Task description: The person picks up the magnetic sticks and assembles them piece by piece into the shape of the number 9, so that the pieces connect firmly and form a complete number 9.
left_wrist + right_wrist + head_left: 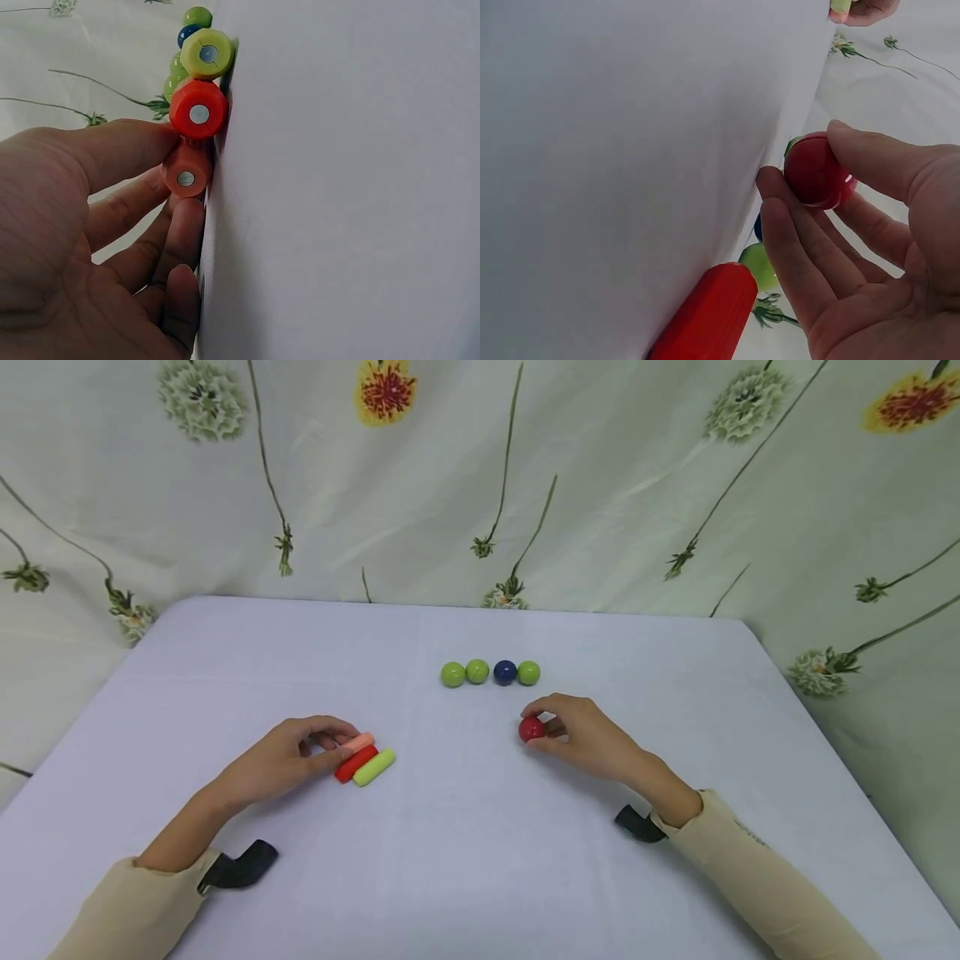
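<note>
My left hand (292, 756) pinches a salmon-pink magnetic rod (186, 169) between thumb and fingers. Beside that rod lie a red rod (355, 764) and a yellow-green rod (374, 767), side by side on the table; round metal discs show in the rod ends in the left wrist view. My right hand (588, 739) holds a shiny red ball (531, 729) by thumb and fingertips, low over the table. Farther back, green balls (477, 671) and one dark blue ball (505, 672) form a short row.
A white cloth covers the table (450, 860). Another red rod (709, 315) lies close to the right wrist camera. Black camera mounts (242, 865) stick out from both sleeves. Behind the table hangs a flower-patterned curtain (435, 485).
</note>
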Demonstrator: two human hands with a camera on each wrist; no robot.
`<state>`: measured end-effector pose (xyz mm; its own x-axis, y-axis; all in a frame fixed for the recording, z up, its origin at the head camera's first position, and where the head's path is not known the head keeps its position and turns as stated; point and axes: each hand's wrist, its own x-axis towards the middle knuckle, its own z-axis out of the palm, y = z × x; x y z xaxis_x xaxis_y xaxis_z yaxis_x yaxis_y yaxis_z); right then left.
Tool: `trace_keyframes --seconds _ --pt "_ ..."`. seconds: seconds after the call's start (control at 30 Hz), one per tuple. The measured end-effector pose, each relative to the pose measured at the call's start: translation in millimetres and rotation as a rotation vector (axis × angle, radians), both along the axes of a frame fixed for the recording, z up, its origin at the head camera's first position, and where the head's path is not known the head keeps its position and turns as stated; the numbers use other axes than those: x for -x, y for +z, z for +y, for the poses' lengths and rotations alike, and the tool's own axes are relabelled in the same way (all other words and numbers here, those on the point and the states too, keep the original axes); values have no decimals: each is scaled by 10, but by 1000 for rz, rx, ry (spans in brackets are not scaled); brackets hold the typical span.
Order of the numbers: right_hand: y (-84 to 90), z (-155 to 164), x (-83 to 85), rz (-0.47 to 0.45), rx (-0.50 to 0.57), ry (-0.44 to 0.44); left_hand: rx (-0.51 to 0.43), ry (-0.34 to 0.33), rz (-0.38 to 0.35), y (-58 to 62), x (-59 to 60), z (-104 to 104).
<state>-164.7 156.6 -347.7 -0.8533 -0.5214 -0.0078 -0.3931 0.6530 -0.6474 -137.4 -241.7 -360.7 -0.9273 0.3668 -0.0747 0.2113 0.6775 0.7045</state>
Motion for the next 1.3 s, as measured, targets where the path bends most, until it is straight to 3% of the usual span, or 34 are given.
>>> trace_keyframes --seconds 0.3,0.57,0.77,1.0,1.3 --pt "3 -30 -34 77 -39 51 8 16 10 5 -6 7" --pt "18 -27 -40 37 -61 30 34 36 47 -11 5 18" --pt "35 -1 -41 62 -62 43 33 61 80 64 -4 61" --pt "32 -7 -26 42 -76 48 -61 30 192 175 4 294" --pt "75 -25 11 35 -92 69 -123 -63 151 230 132 726"
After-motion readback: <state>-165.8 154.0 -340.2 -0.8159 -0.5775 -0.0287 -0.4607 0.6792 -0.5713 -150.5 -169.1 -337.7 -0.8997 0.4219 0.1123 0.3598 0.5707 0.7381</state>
